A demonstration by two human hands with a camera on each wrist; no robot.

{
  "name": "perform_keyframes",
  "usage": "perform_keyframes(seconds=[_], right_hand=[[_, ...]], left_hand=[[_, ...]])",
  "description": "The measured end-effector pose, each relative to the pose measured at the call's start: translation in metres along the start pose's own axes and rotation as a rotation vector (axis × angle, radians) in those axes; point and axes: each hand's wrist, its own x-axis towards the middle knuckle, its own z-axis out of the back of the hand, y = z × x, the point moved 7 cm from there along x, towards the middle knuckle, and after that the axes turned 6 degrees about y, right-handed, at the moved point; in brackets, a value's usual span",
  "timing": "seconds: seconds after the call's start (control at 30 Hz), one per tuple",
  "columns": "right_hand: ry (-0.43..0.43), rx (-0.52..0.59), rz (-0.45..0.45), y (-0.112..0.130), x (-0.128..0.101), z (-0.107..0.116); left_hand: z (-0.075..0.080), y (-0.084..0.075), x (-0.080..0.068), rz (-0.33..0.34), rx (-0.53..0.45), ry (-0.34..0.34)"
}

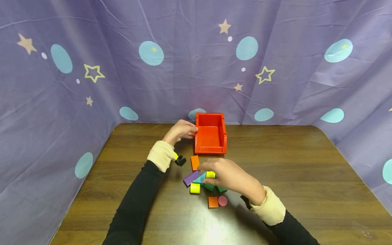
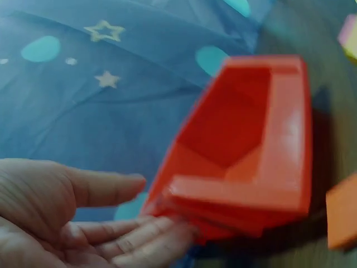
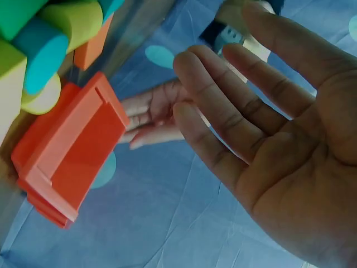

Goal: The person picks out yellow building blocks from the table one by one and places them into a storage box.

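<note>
While left fingers [image 2: 150, 231] touch red bin [image 1: 210, 134], right hand [image 1: 228, 177] hovers over blocks [image 1: 200, 178]

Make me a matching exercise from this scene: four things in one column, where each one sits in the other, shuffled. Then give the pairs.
Things:
1. open-topped red plastic bin
2. left hand
3. right hand
4. small pink round block

Places:
A. over the heap of coloured blocks, fingers straight
B. at the far middle of the brown wooden table, near the purple curtain
C. against the bin's left wall
D. nearest the camera, beside an orange square block

Pairs: 1-B, 2-C, 3-A, 4-D
</note>
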Motion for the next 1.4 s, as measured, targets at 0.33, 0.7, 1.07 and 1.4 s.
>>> perform_keyframes(seconds=[0.33,0.7,1.07,1.4], right_hand=[[0.081,0.012,-0.019,0.005,0.003,-0.016],[0.08,-0.041,0.062,0.015,0.01,-0.029],[0.132,-0.137,0.013,0.014,0.017,-0.049],[0.125,-0.307,0.004,0.027,0.017,-0.065]], left_hand=[[-0.001,0.004,0.016,-0.008,-0.004,-0.051],[0.006,0.004,0.019,0.048,-0.038,-0.087],[0.004,0.001,0.023,0.025,-0.04,-0.115],[0.005,0.005,0.024,0.091,-0.077,-0.087]])
